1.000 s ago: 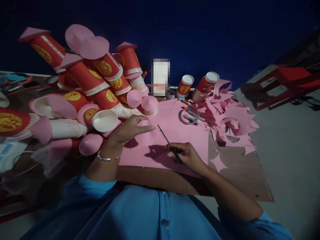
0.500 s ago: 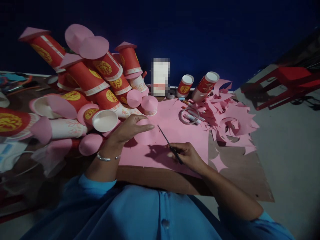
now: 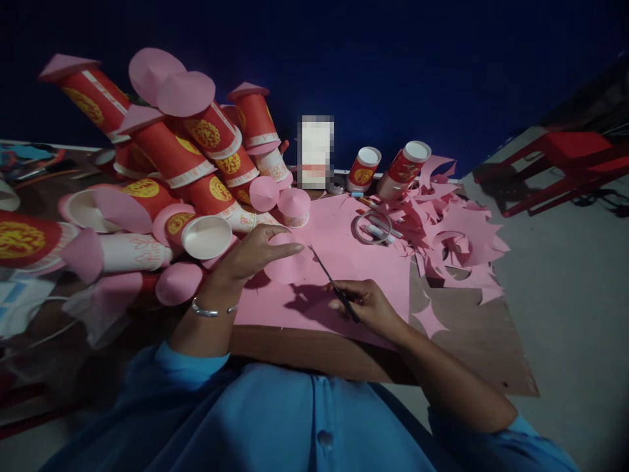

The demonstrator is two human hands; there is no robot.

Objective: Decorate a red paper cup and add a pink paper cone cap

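My left hand (image 3: 255,252), a silver bangle on its wrist, grips a round piece of pink paper (image 3: 287,267) between the thumb and the fingers, which are partly hidden. A pair of scissors (image 3: 323,267) with dark handles is in my right hand (image 3: 366,305). The blades look closed or nearly so, and their tips point up and left, close to the right edge of the round piece. Beneath both hands lies a large pink paper sheet (image 3: 373,275), with the hands' shadow on it.
Red paper cups (image 3: 170,154) with pink cone tops are piled at the left. Pink paper offcuts (image 3: 462,242) heap up at the right. A roll of clear tape (image 3: 373,227), two stacks of cups (image 3: 363,169) and a blurred-out upright object (image 3: 315,151) stand behind. A red stool (image 3: 570,164) is beyond.
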